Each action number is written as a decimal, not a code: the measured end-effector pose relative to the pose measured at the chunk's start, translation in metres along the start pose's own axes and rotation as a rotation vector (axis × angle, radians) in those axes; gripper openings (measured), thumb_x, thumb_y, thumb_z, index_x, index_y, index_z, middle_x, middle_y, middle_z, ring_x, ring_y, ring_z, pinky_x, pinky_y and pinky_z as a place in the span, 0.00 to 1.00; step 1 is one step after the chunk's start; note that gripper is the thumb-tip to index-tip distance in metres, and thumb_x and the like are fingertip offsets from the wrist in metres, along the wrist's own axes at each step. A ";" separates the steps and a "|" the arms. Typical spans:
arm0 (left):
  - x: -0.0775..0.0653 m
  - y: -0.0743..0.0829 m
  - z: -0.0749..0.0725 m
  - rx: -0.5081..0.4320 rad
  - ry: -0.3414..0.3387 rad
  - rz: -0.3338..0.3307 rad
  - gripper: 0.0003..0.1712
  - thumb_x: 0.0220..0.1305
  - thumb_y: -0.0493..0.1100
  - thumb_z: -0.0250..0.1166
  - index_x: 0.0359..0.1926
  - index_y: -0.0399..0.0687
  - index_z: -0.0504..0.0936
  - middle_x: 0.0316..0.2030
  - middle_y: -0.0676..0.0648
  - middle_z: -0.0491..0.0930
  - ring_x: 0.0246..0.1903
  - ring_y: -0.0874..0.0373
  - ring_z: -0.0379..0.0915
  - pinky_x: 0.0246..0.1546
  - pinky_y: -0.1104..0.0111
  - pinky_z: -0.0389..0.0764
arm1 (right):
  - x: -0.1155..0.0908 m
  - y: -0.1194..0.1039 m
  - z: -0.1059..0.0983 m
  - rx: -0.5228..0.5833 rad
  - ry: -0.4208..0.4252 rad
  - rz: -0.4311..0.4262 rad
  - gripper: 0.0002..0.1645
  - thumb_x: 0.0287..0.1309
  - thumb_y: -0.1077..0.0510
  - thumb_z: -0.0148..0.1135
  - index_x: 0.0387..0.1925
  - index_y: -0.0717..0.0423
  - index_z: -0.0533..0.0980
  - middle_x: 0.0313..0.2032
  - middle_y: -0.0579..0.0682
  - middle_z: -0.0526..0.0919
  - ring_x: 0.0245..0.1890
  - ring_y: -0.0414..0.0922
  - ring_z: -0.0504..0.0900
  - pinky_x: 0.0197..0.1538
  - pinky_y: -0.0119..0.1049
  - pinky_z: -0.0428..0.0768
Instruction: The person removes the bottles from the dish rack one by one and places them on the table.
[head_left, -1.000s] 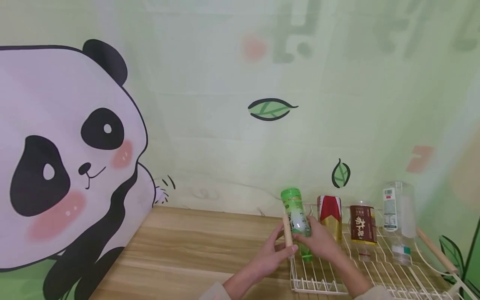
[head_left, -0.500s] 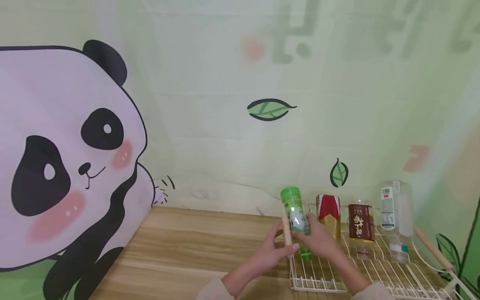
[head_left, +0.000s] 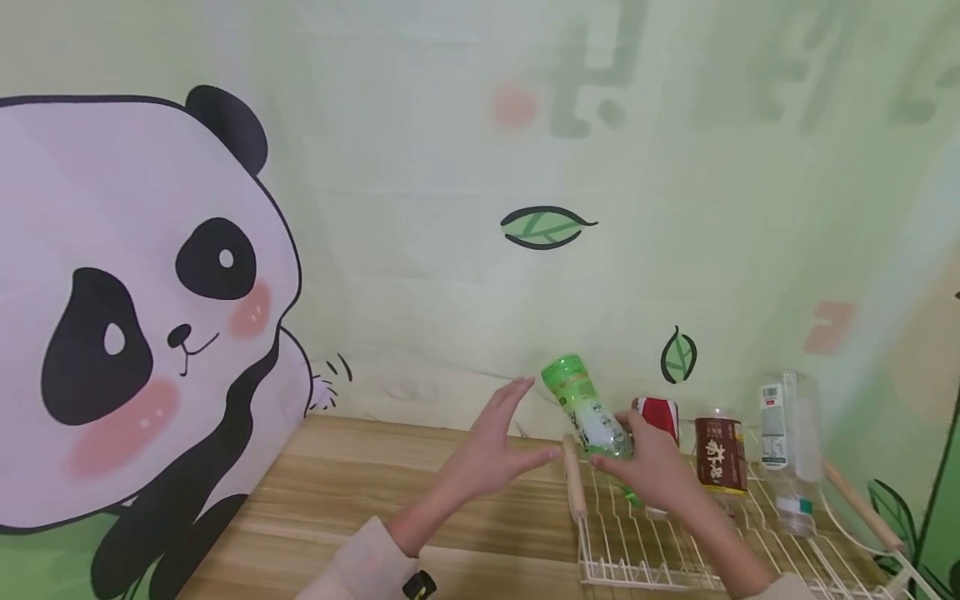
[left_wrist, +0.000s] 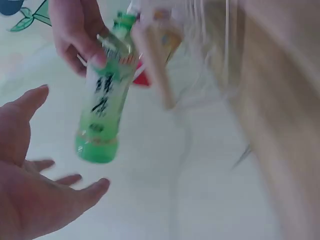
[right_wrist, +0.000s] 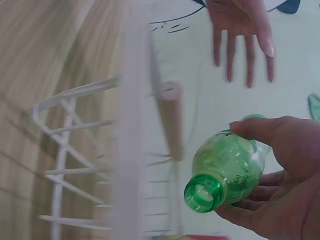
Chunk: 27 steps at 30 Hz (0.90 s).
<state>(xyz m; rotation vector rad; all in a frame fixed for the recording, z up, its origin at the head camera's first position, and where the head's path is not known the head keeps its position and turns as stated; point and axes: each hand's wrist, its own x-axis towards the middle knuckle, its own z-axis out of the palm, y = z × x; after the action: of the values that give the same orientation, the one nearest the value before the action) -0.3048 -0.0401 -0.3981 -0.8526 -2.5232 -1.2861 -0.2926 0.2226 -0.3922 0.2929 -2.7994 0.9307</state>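
Note:
My right hand [head_left: 651, 468] grips a green plastic bottle [head_left: 588, 408] near its neck end. The bottle leans left over the left side of a white wire rack [head_left: 622, 573], base up and neck down. In the right wrist view its green neck [right_wrist: 204, 193] shows an uncapped mouth, with my thumb and fingers around the shoulder. My left hand [head_left: 487, 450] is held apart from the bottle, to its left, fingers extended and thumb spread. In the left wrist view the bottle's base points toward the left hand [left_wrist: 37, 187]. The rack's wooden handle [head_left: 574, 479] stands between the hands.
Right of the bottle, a red and gold container [head_left: 658, 417], a brown-labelled bottle [head_left: 720, 454] and a clear bottle [head_left: 808, 429] stand inverted in the rack. Another wooden handle [head_left: 862, 507] is at its right. The wooden table [head_left: 360, 500] meets a panda-print backdrop [head_left: 420, 292].
My left hand has let go of the rack's wooden handle and moved left, its fingers spreading. The green bottle has tilted further, its base going left and up, still in my right hand.

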 end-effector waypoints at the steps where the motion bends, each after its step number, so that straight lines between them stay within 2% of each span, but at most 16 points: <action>1: 0.002 0.005 -0.007 0.073 0.014 0.059 0.57 0.65 0.61 0.76 0.85 0.56 0.54 0.82 0.44 0.53 0.79 0.43 0.54 0.73 0.43 0.67 | -0.001 -0.003 -0.003 -0.009 -0.001 -0.014 0.44 0.57 0.49 0.81 0.67 0.66 0.70 0.52 0.60 0.85 0.42 0.50 0.83 0.41 0.46 0.86; 5: 0.009 0.025 -0.028 0.368 0.035 0.281 0.55 0.62 0.61 0.78 0.83 0.54 0.60 0.83 0.47 0.54 0.80 0.46 0.50 0.76 0.48 0.65 | -0.002 -0.016 -0.009 -0.028 -0.009 -0.079 0.43 0.56 0.52 0.82 0.66 0.65 0.71 0.52 0.58 0.85 0.44 0.49 0.84 0.44 0.48 0.87; 7: 0.012 0.033 -0.035 0.482 0.028 0.358 0.56 0.61 0.62 0.78 0.82 0.54 0.61 0.83 0.49 0.54 0.80 0.47 0.50 0.76 0.48 0.64 | -0.002 -0.024 -0.010 -0.036 -0.027 -0.105 0.43 0.56 0.53 0.82 0.67 0.64 0.72 0.52 0.57 0.85 0.44 0.49 0.84 0.44 0.48 0.87; 9: 0.014 0.038 -0.042 0.567 -0.001 0.400 0.57 0.59 0.63 0.79 0.82 0.55 0.62 0.83 0.50 0.53 0.81 0.46 0.50 0.77 0.48 0.64 | -0.003 -0.034 -0.010 -0.042 -0.053 -0.123 0.42 0.55 0.53 0.83 0.67 0.62 0.72 0.52 0.55 0.85 0.44 0.47 0.84 0.43 0.46 0.87; 11: 0.014 0.043 -0.047 0.640 -0.048 0.412 0.58 0.58 0.65 0.79 0.82 0.55 0.61 0.83 0.51 0.53 0.81 0.46 0.50 0.77 0.48 0.63 | -0.005 -0.043 -0.010 -0.056 -0.077 -0.141 0.42 0.55 0.53 0.83 0.67 0.60 0.73 0.51 0.53 0.85 0.43 0.46 0.83 0.41 0.42 0.86; 14: 0.014 0.048 -0.051 0.751 -0.139 0.391 0.58 0.58 0.68 0.78 0.82 0.54 0.62 0.82 0.52 0.56 0.80 0.48 0.53 0.77 0.51 0.63 | -0.010 -0.053 -0.012 -0.076 -0.107 -0.170 0.42 0.54 0.54 0.83 0.67 0.59 0.74 0.52 0.52 0.84 0.43 0.44 0.81 0.41 0.40 0.84; 17: 0.013 0.051 -0.050 0.838 -0.234 0.344 0.55 0.59 0.69 0.76 0.80 0.54 0.66 0.79 0.53 0.64 0.77 0.52 0.60 0.76 0.54 0.66 | -0.015 -0.059 -0.015 -0.095 -0.142 -0.204 0.42 0.54 0.54 0.84 0.67 0.59 0.74 0.54 0.51 0.84 0.45 0.44 0.80 0.44 0.41 0.85; 20: 0.011 0.052 -0.046 0.884 -0.308 0.306 0.48 0.61 0.66 0.76 0.76 0.56 0.72 0.72 0.55 0.73 0.71 0.55 0.68 0.70 0.56 0.73 | -0.018 -0.063 -0.017 -0.095 -0.188 -0.224 0.43 0.54 0.53 0.84 0.68 0.57 0.74 0.57 0.50 0.83 0.48 0.45 0.81 0.49 0.43 0.86; 23: 0.009 0.049 -0.039 0.891 -0.342 0.291 0.40 0.62 0.61 0.78 0.71 0.57 0.77 0.64 0.57 0.79 0.64 0.58 0.74 0.63 0.59 0.79 | -0.021 -0.064 -0.016 -0.090 -0.223 -0.246 0.42 0.55 0.53 0.83 0.68 0.57 0.74 0.58 0.50 0.82 0.50 0.45 0.81 0.53 0.46 0.86; 27: 0.007 0.045 -0.031 0.879 -0.339 0.300 0.36 0.61 0.58 0.79 0.67 0.56 0.80 0.60 0.57 0.81 0.59 0.59 0.76 0.58 0.63 0.81 | -0.025 -0.063 -0.015 -0.105 -0.221 -0.279 0.41 0.55 0.53 0.83 0.67 0.58 0.74 0.57 0.51 0.83 0.50 0.45 0.81 0.53 0.46 0.86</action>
<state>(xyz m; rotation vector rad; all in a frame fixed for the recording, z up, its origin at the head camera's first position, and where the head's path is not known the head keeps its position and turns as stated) -0.2886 -0.0414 -0.3455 -1.1852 -2.6325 0.1077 -0.2520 0.1852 -0.3502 0.7914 -2.8838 0.7245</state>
